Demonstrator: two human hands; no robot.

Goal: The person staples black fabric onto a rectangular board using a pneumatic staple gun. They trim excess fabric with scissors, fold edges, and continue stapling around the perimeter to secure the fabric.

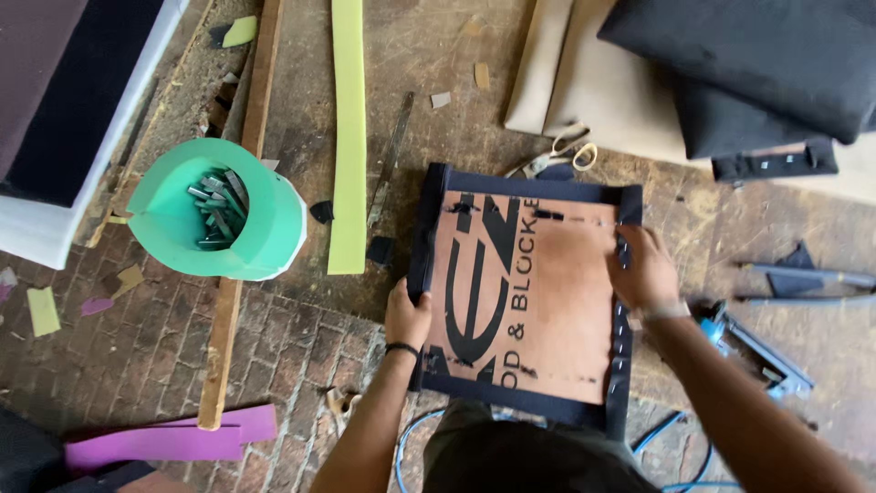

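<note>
In the middle of the frame a square wooden board (pixel 529 301), its edges wrapped in dark fabric folded over from beneath, lies on a worn wooden work surface (pixel 438 82) with its bare, print-marked back facing up. The left hand (pixel 407 318) holds the board's left edge, its grip closed around the fabric-covered rim, a dark band at the wrist. The right hand (pixel 644 270) rests on the right edge near the upper corner, fingers curled down onto the fabric strip; whether it pinches the cloth or only presses it I cannot tell. Just above the board lie scissors (pixel 563 152) with pale handles. To the left stands a green container (pixel 219 210) holding metal staple strips, beside a long yellow-green foam strip (pixel 348 137). A blue pneumatic stapler (pixel 753 349) lies at the right, near the right forearm. Black cushions (pixel 757 64) fill the upper right corner, and purple foam pieces (pixel 173 438) lie on the brick floor (pixel 292 347) at lower left.
</note>
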